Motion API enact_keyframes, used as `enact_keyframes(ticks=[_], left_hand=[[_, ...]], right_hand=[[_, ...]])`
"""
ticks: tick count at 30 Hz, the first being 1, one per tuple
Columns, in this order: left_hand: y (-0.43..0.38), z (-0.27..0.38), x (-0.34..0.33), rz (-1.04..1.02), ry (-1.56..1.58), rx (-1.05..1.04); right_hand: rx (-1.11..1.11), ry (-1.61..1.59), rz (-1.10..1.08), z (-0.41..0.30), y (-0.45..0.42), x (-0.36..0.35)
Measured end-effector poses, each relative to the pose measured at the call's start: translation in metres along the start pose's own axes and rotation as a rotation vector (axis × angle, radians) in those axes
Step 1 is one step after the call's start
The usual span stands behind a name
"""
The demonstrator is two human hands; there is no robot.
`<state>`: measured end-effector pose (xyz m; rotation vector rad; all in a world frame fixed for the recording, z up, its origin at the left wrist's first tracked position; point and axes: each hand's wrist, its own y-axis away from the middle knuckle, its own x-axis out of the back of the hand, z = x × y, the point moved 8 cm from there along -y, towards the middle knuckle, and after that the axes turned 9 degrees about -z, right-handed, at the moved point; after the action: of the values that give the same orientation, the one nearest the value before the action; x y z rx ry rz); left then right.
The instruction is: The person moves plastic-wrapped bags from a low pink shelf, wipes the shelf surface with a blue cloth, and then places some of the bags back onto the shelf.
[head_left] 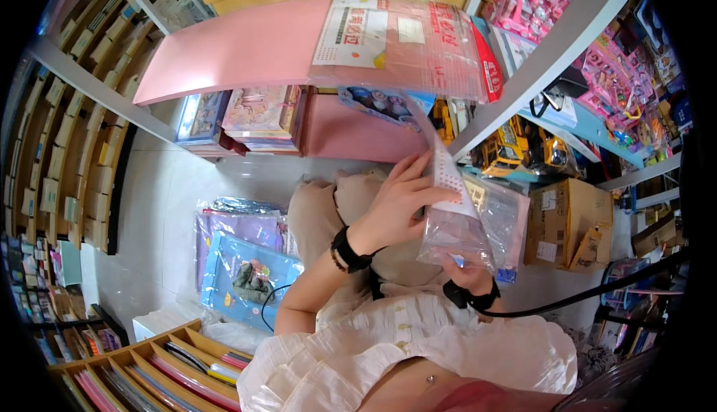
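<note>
A clear plastic packet with a white dotted insert (451, 188) is held between my two hands, tilted in front of my lap. My left hand (400, 202) grips its left side, fingers over the insert. At the lower edge, my right hand (468, 271) holds the packet, its fingers partly hidden by the film. Behind it lies another clear packet with a pink edge (507, 216); what supports it cannot be told. On the pink shelf (235, 45) rests a clear plastic packet with red printing (411, 37). A boxed blue toy set (381, 104) sits on the level below.
Boxed sets (260, 112) stand at the lower shelf's left. Yellow toy trucks (504, 146) are right of the metal shelf post (538, 70). A cardboard box (568, 224) stands on the floor at right, blue and purple packets (246, 277) at left. A wooden divided rack (140, 364) is lower left.
</note>
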<state>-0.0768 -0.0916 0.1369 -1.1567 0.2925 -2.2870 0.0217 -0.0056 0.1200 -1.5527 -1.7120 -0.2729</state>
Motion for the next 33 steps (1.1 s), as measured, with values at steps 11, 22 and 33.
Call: enact_keyframes(ticks=[11, 22, 33], left_hand=[[0.124, 0.086, 0.119, 0.622, 0.094, 0.161], [0.212, 0.069, 0.134, 1.064, -0.138, 0.158], [0.135, -0.064, 0.225, 0.852, -0.351, 0.188]], right_hand=[[-0.089, -0.1, 0.012, 0.03, 0.012, -0.016], [-0.139, -0.19, -0.003, 0.078, -0.053, 0.022], [-0.011, -0.989, 0.171, 0.14, -0.111, 0.124]])
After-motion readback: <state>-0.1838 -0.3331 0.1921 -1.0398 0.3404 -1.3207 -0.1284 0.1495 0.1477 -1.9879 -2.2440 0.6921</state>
